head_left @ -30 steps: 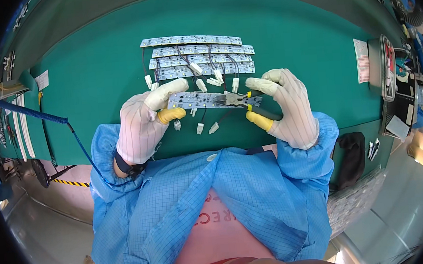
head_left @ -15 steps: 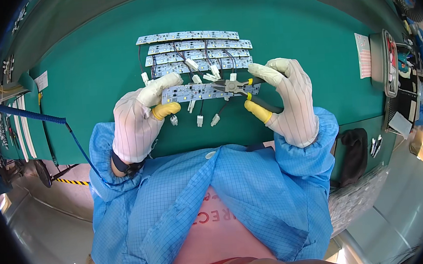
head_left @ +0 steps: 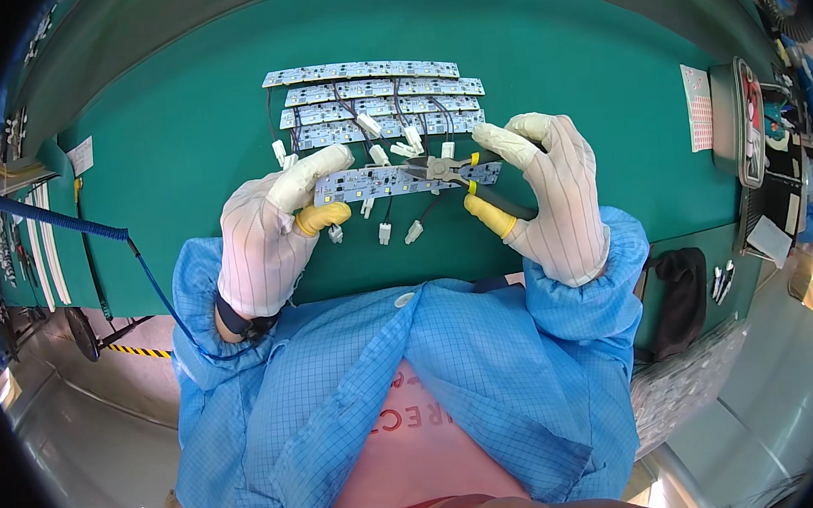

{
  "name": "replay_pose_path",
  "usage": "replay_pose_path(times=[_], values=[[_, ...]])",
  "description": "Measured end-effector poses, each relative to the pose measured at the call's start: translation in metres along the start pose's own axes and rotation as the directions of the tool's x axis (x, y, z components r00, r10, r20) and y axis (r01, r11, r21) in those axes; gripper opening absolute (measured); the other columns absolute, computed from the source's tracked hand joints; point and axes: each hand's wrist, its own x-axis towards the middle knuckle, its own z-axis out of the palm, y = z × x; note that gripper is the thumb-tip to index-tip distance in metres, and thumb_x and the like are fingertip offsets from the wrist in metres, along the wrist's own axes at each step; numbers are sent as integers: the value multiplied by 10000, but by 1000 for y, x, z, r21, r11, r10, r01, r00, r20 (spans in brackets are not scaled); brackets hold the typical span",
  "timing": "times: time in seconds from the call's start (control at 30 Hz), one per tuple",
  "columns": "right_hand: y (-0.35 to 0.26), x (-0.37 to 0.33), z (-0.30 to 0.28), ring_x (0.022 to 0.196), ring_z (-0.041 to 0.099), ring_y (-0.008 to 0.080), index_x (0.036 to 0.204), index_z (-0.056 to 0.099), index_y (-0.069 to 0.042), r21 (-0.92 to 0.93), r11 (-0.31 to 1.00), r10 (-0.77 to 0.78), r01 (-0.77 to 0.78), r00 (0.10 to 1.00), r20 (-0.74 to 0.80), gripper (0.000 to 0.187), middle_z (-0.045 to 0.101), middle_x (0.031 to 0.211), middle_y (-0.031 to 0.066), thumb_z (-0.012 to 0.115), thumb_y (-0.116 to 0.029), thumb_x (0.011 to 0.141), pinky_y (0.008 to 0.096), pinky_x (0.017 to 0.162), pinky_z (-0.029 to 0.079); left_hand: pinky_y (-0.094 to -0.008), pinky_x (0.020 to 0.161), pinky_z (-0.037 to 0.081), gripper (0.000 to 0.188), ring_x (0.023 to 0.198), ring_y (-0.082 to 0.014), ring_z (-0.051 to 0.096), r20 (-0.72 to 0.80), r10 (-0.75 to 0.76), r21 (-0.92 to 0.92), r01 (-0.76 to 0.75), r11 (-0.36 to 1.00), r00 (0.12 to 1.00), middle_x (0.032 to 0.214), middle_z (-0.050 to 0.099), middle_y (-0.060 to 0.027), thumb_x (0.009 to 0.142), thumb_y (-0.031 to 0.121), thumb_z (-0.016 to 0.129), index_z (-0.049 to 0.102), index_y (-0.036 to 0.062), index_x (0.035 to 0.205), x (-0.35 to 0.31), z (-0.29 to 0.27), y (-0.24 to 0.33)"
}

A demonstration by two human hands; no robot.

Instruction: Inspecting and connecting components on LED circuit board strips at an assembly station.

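A narrow LED circuit board [head_left: 348, 184] is pinched at its left end between the thumb and fingers of my gloved left hand [head_left: 272, 224]. In my gloved right hand [head_left: 555, 199] is a pair of cutting pliers [head_left: 440, 168], held by its dark handles with yellow bands. The pliers' jaws lie over the middle of the board; whether they touch it or grip a wire, I cannot tell. Dark wires with white connectors [head_left: 385, 233] hang below the board. Just beyond it, several similar LED boards [head_left: 384, 89] lie in rows, their wires and white plugs [head_left: 370, 124] trailing toward me.
A green mat [head_left: 177, 129] covers the table. A blue coiled cord [head_left: 50, 217] runs from the left toward my left wrist. On the right are a metal tin [head_left: 749, 122], a sheet with red print [head_left: 699, 107] and a dark cloth [head_left: 682, 299].
The board's right end now sits a little lower, and the pliers have shifted slightly left along it. My right hand has moved a little left with them.
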Motion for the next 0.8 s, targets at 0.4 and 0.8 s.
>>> replay_pose_path(times=[0.4, 0.8], values=[[-2, 3, -4, 935, 537, 268, 1184, 618, -111, -21, 1000, 14, -15, 1000, -22, 661, 549, 1022, 78, 835, -183, 564, 387, 832, 433, -339, 658, 494, 453, 720, -281, 642, 1, 46, -5, -46, 999, 999, 868, 680, -132, 745, 136, 748, 637, 118, 1184, 3, 0, -1], [-1, 4, -3, 940, 540, 267, 1189, 613, -103, -35, 999, 42, -42, 999, -3, 656, 553, 1026, 77, 833, -178, 575, 391, 841, 435, -344, 652, 497, 441, 723, -291, 648, 18, 14, 10, -15, 1000, 1000, 860, 677, -137, 759, 182, 740, 636, 129, 1185, 4, -2, 3]])
